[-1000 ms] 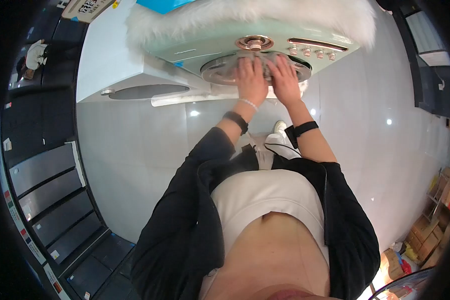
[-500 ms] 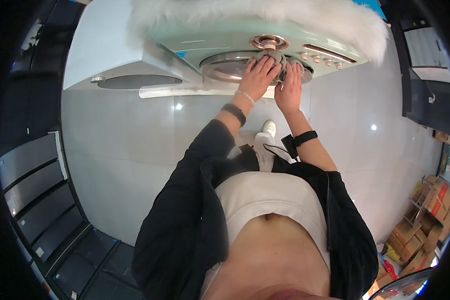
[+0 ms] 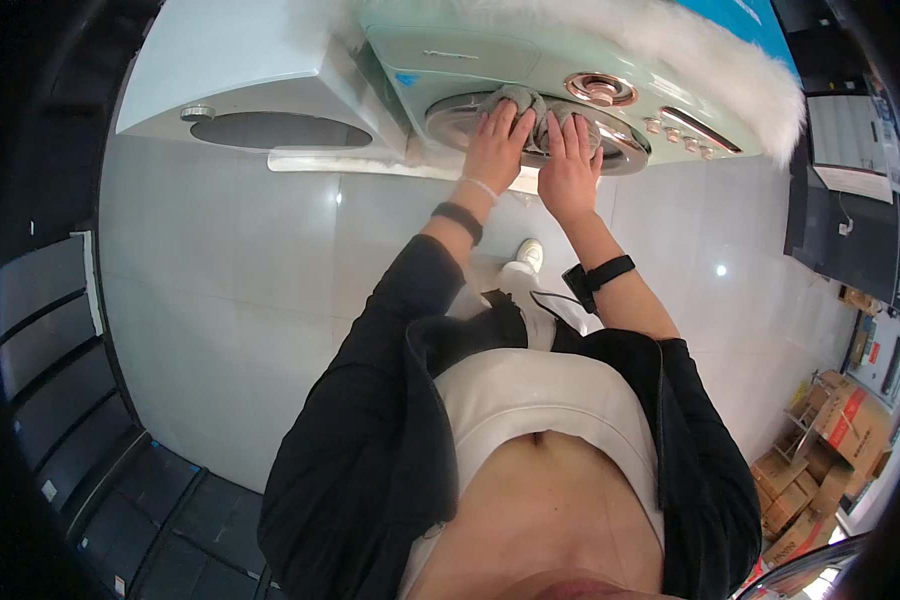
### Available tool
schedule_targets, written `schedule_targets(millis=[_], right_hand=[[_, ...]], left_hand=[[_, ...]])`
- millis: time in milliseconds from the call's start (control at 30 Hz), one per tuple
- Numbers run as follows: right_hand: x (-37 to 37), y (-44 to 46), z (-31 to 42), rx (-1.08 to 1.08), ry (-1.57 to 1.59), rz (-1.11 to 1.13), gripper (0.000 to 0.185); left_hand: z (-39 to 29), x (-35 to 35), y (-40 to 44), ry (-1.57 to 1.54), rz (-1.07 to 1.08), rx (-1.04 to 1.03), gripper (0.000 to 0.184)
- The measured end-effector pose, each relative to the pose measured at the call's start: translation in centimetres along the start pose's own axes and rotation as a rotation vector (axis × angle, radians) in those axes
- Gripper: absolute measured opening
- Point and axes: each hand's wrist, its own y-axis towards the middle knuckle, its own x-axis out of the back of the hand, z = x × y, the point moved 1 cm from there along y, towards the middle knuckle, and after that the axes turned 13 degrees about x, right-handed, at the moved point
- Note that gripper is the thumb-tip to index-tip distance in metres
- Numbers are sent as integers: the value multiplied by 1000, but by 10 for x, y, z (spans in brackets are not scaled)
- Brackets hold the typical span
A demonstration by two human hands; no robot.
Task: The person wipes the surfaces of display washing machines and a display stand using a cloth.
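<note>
A grey cloth (image 3: 515, 97) is bunched against the round door (image 3: 620, 148) of a mint-green machine (image 3: 470, 62). My left hand (image 3: 498, 150) presses on the cloth at the door's upper left part, fingers bent over it. Just to its right, my right hand (image 3: 570, 170) lies on the cloth too, fingers pointing up. Both hands are over the middle of the door. Above them to the right are a copper-rimmed dial (image 3: 601, 90) and several small knobs.
White fluffy fur (image 3: 690, 55) covers the machine's top. A white machine (image 3: 230, 75) with an oval dark door stands at the left. Cardboard boxes (image 3: 850, 425) are stacked at the lower right, and dark panels (image 3: 50, 290) line the left side.
The view has shifted, so the dial now appears further right of my hands. The cloth and both hands have moved from beneath the dial to the door's left and middle part.
</note>
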Motion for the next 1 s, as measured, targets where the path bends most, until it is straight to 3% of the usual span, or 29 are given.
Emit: schedule_targets(millis=[100,367,433,767,800,900,1000], right_hand=[[-6,10,13,33,-39,25,72],[-35,39,38,221,-124,68,71],[-24,41,50,196,-114,165,61],[-10,18,19,337,-35,129,63],[-4,13,16,298,-40,161,65],[-7,-12,-7,246,-52,191,65],[-8,-41,-48,-16,80,170,74]], left_hand=[[11,9,-1,25,-63,3,54],[53,25,-6,-94,120,263,60],[60,29,-10,-93,138,270,62],[43,28,-8,-91,144,364,70],[33,28,-8,-60,118,360,61],[8,23,-7,103,88,203,62],[-23,9,-3,176,54,193,64]])
